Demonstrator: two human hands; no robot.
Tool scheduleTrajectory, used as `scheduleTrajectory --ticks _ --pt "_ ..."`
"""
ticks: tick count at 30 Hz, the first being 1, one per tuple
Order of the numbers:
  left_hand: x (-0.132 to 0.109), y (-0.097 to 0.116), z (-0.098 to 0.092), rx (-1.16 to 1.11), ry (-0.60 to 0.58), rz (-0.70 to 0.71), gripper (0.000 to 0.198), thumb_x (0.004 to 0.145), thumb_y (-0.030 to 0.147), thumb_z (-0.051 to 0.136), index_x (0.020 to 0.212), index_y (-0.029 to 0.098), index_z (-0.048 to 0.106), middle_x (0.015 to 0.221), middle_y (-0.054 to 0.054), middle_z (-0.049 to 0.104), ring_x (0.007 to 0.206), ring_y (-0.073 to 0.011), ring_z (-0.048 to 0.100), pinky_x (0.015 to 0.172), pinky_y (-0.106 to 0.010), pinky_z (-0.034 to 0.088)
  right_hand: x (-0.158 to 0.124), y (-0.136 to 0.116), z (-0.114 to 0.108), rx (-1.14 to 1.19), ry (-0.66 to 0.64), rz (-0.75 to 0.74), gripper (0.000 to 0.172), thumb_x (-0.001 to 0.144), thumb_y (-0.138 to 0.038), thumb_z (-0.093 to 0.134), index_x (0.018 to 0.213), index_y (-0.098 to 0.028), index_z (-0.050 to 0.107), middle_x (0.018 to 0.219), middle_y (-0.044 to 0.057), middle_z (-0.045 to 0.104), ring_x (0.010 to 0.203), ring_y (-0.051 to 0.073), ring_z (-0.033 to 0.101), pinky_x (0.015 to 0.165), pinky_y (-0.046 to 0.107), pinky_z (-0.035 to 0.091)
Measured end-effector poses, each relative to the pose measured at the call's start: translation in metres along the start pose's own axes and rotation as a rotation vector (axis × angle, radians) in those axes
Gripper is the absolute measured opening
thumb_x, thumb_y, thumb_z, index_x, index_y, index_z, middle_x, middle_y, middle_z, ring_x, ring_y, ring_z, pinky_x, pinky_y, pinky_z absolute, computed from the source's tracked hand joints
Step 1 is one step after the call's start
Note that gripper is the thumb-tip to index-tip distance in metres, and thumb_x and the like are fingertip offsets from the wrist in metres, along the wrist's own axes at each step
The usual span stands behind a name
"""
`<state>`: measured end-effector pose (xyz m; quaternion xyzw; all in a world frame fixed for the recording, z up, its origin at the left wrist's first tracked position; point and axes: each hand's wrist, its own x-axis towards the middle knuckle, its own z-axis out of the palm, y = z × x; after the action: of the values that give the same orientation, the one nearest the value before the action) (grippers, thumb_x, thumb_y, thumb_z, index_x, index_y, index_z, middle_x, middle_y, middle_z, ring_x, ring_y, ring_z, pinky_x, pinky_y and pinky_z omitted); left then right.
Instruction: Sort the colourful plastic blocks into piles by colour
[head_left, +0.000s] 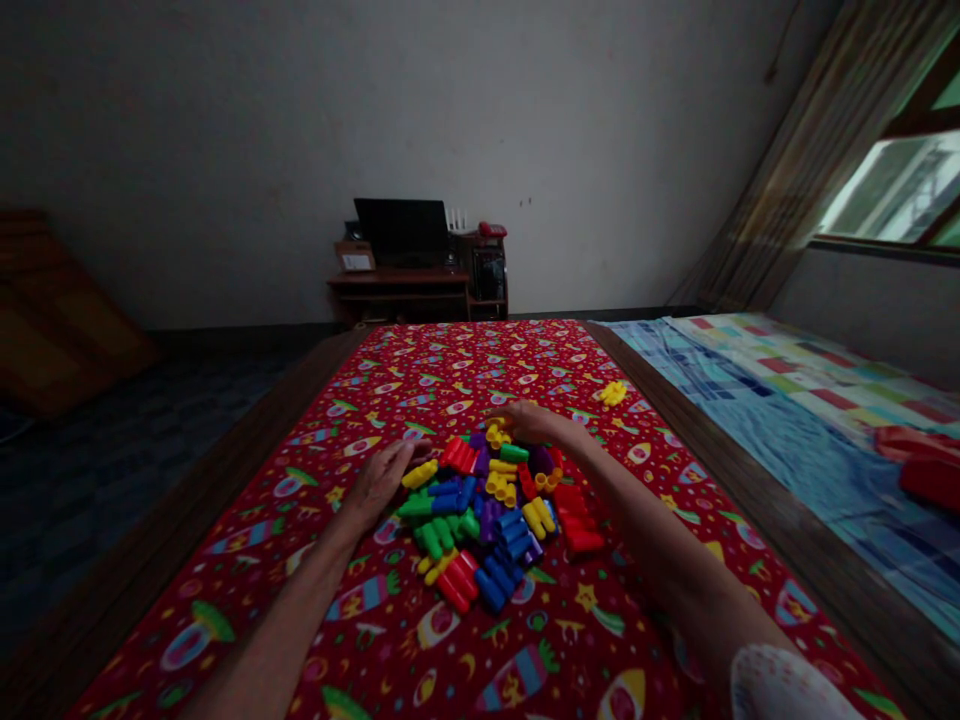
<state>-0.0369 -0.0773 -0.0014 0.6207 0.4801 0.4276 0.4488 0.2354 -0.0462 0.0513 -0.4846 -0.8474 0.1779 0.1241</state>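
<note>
A loose pile of plastic building blocks lies between my hands, made of joined tubes in several colours. At its left edge my left hand (381,478) is open, with fingers stretched forward beside a yellow block (420,474). My right hand (525,422) reaches over the far side of the pile, fingers extended to the left just above another yellow block (498,434); no grip on it shows. Red blocks (577,520) lie at the pile's right, green blocks (436,537) at its left, and blue blocks (498,580) at the near side.
A red patterned cloth (480,360) covers the table. Apart from the pile, a yellow block cluster (613,393) sits farther back at the right. Beyond the table stands a desk with a monitor (403,230). A bed with a checked cover (795,365) adjoins on the right.
</note>
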Motion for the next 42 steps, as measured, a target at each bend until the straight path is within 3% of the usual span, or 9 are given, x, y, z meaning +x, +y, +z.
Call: scheduleTrajectory --ticks 3,9,14,19,23,29,33,37,42 --pt "0.001 -0.005 -0.002 0.019 -0.01 0.006 0.063 0.074 0.069 0.054 0.1 0.013 0.069 0.107 -0.014 0.072 0.102 -0.0306 0.067 0.093 -0.042 0.051 0.007 0.011 0.008 0.003 0.007 -0.005 0.033 0.071 -0.005 0.054 0.096 -0.016 0.072 0.081 0.002 0.069 0.071 0.012 0.057 0.061 0.019 0.038" --pt "0.006 -0.016 -0.004 0.024 -0.011 0.022 0.064 0.076 0.068 0.054 0.106 0.013 0.069 0.11 -0.015 0.071 0.101 -0.0305 0.067 0.092 -0.042 0.052 -0.023 0.05 0.002 -0.088 0.443 0.257 0.03 0.087 -0.022 0.043 0.077 -0.012 0.069 0.061 0.001 0.058 0.055 0.01 0.044 0.054 0.022 0.027" --pt "0.007 -0.015 -0.004 0.007 -0.008 0.018 0.065 0.072 0.069 0.058 0.102 0.012 0.069 0.107 -0.015 0.072 0.099 -0.0308 0.068 0.091 -0.042 0.052 -0.06 0.092 -0.016 -0.141 0.626 0.624 0.035 0.086 -0.025 0.043 0.078 -0.01 0.073 0.067 0.008 0.066 0.062 0.015 0.055 0.057 0.024 0.031" --pt "0.006 -0.012 -0.003 0.019 -0.001 0.021 0.067 0.071 0.071 0.057 0.101 0.013 0.07 0.106 -0.014 0.072 0.098 -0.0311 0.068 0.091 -0.042 0.052 -0.079 0.106 -0.024 -0.173 0.685 0.844 0.037 0.087 -0.027 0.045 0.105 -0.009 0.071 0.094 0.019 0.071 0.083 0.025 0.064 0.068 0.029 0.042" --pt "0.006 -0.012 -0.004 0.05 -0.005 0.016 0.068 0.071 0.072 0.055 0.102 0.013 0.07 0.109 -0.015 0.072 0.101 -0.0315 0.067 0.092 -0.042 0.052 -0.067 0.082 -0.031 -0.185 0.72 0.668 0.04 0.087 -0.026 0.047 0.119 -0.009 0.065 0.102 0.018 0.071 0.091 0.025 0.065 0.079 0.031 0.045" --pt "0.003 -0.005 -0.002 0.087 -0.007 0.01 0.072 0.07 0.075 0.052 0.102 0.013 0.07 0.11 -0.015 0.071 0.104 -0.0313 0.066 0.092 -0.04 0.051 -0.032 0.008 -0.012 0.083 0.28 0.036 0.028 0.086 -0.025 0.055 0.107 -0.017 0.072 0.098 0.007 0.074 0.087 0.018 0.067 0.074 0.023 0.046" --pt "0.0 0.005 0.001 0.128 0.002 0.008 0.071 0.071 0.076 0.05 0.099 0.014 0.071 0.105 -0.014 0.073 0.102 -0.0306 0.067 0.091 -0.04 0.052 -0.024 -0.027 0.008 0.002 0.04 -0.074 0.034 0.083 -0.028 0.063 0.115 -0.017 0.068 0.102 0.009 0.073 0.09 0.02 0.067 0.074 0.025 0.046" --pt "0.0 0.005 0.001 0.131 0.005 0.015 0.07 0.071 0.076 0.05 0.098 0.014 0.071 0.104 -0.013 0.074 0.1 -0.0303 0.068 0.09 -0.04 0.053 -0.022 -0.025 0.009 -0.036 0.16 -0.017 0.032 0.083 -0.024 0.062 0.114 -0.018 0.069 0.092 0.008 0.073 0.082 0.018 0.066 0.072 0.025 0.046" --pt "0.002 -0.001 0.001 0.087 0.022 0.028 0.068 0.068 0.075 0.054 0.095 0.015 0.072 0.103 -0.012 0.074 0.098 -0.031 0.068 0.089 -0.041 0.054 -0.029 0.021 -0.009 -0.067 0.502 0.17 0.033 0.085 -0.026 0.06 0.116 -0.016 0.067 0.103 0.011 0.072 0.093 0.021 0.065 0.084 0.029 0.046"
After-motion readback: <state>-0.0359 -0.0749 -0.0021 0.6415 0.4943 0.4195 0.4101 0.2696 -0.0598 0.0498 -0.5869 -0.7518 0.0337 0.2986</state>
